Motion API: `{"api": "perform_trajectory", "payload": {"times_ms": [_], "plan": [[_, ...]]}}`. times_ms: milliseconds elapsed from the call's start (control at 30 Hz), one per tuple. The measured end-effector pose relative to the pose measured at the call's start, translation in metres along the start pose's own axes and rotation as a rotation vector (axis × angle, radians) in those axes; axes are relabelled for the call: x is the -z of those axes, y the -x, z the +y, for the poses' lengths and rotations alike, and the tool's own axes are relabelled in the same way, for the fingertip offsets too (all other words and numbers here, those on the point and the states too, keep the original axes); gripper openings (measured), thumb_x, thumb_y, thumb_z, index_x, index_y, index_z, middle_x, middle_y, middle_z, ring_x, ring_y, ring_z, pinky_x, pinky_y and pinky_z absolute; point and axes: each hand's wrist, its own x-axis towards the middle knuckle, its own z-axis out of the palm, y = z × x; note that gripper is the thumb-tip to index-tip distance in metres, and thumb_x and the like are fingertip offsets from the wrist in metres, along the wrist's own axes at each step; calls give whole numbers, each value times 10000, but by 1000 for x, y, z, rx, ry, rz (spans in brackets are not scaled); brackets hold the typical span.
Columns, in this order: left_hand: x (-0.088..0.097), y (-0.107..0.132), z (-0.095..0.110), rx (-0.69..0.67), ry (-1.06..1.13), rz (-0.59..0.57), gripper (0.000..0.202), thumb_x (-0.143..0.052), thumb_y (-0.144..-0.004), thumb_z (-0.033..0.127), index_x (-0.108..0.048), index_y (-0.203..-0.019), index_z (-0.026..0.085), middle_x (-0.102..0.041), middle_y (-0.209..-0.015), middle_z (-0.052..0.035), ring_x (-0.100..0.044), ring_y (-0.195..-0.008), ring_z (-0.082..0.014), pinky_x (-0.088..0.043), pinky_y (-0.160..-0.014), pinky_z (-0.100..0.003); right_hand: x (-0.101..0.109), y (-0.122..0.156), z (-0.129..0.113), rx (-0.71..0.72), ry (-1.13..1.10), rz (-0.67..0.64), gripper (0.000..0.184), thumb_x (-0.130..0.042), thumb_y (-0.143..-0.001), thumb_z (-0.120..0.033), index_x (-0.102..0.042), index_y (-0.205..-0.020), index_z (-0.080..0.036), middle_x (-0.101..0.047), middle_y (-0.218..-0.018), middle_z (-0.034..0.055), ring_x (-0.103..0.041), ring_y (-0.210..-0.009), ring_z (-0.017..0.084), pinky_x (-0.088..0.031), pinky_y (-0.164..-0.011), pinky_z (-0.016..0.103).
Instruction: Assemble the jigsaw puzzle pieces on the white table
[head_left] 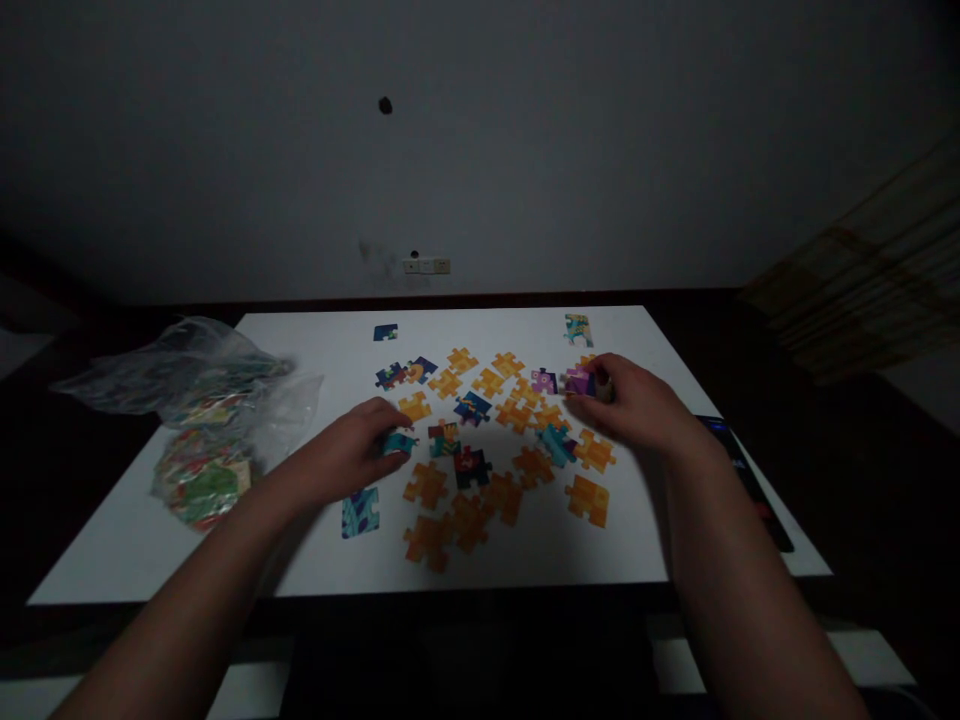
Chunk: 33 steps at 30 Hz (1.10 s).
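Observation:
My left hand (369, 445) has its thumb and fingers closed around a teal puzzle piece (400, 442), left of the scattered pieces. My right hand (626, 400) pinches a purple puzzle piece (576, 382) at the right side of the pile. Just left of that piece lies a second purple piece (544, 381), close to it; whether they touch I cannot tell. Many orange pieces (428, 484) spread between my hands, with a dark blue piece (472, 408), a black-and-red piece (472, 467) and a teal piece (556, 445) among them.
Clear plastic bags (206, 480) of colourful pieces lie on the left of the white table (112, 545). A dark phone or tablet (750, 485) rests near the right edge, beside my forearm. Single corner pieces sit at the far left (385, 332), far right (578, 329) and near left (361, 513).

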Motion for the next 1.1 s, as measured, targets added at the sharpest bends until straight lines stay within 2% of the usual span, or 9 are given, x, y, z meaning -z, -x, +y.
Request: {"api": "perform_trajectory", "payload": {"times_ms": [133, 267, 367, 433, 533, 633, 733, 900, 1100], "plan": [[-3, -7, -3, -15, 49, 16, 348, -784, -947, 440, -808, -1249, 268, -769, -1242, -99, -752, -1116, -320, -620, -1031, -489, -3, -2, -8, 48, -43, -117, 341, -781, -898, -533, -677, -1056, -249, -761, -927, 57, -664, -781, 248, -427, -683, 365], [-8, -8, -12, -7, 135, 59, 370, -849, -896, 470, -834, -1209, 274, -779, -1185, -90, -748, -1052, -296, -613, -951, -438, -6, -2, -7, 91, -62, -139, 347, -795, -889, -522, -675, -1062, -245, -754, -938, 56, -654, -790, 242, -420, -688, 364], [-12, -6, -13, 35, 223, 128, 354, -921, -812, 445, -860, -1110, 263, -790, -1122, -83, -735, -994, -274, -588, -909, -410, -8, -1, -6, 98, -102, -147, 372, -816, -875, -534, -686, -1072, -246, -745, -926, 46, -647, -789, 239, -415, -686, 360], [-16, -5, -12, 112, 381, 211, 362, -990, -712, 426, -871, -1006, 251, -798, -1048, -75, -716, -940, -264, -569, -862, -388, -9, -1, -8, 116, -128, -123, 371, -817, -873, -532, -691, -1069, -243, -746, -933, 51, -645, -802, 241, -416, -696, 359], [-17, -3, -15, 247, 823, 425, 419, -1033, -630, 501, -846, -860, 205, -777, -894, -83, -675, -844, -246, -546, -792, -364, -7, -4, -12, 97, -144, -22, 393, -801, -889, -538, -711, -1123, -236, -757, -962, 68, -653, -831, 252, -413, -713, 361], [-11, -3, -21, 273, 1094, 610, 560, -869, -761, 740, -790, -816, 188, -727, -792, -89, -641, -753, -219, -535, -726, -356, -3, -7, -9, -62, -139, 123, 510, -759, -934, -568, -688, -1313, -234, -772, -1006, 77, -674, -863, 265, -400, -714, 357], [-6, -5, -26, 289, 1207, 717, 577, -754, -868, 765, -752, -813, 190, -693, -742, -79, -642, -707, -206, -524, -676, -336, 1, -1, -6, -195, -119, 206, 553, -663, -1011, -595, -621, -1411, -215, -783, -1076, 108, -692, -902, 279, -392, -705, 353], [-9, -10, -28, 315, 1254, 756, 498, -798, -886, 653, -720, -791, 170, -689, -737, -54, -616, -640, -154, -485, -617, -278, -10, 32, -23, -149, -83, 107, 479, -720, -999, -590, -677, -1315, -234, -803, -1022, 89, -702, -862, 264, -382, -684, 336], [-20, -10, -28, 291, 1135, 768, 358, -904, -694, 462, -731, -791, 164, -699, -742, -37, -601, -670, -142, -461, -620, -251, -35, 65, -48, -89, -19, 61, 524, -721, -1009, -570, -672, -1406, -231, -829, -1083, 99, -735, -937, 286, -395, -718, 335]]}}
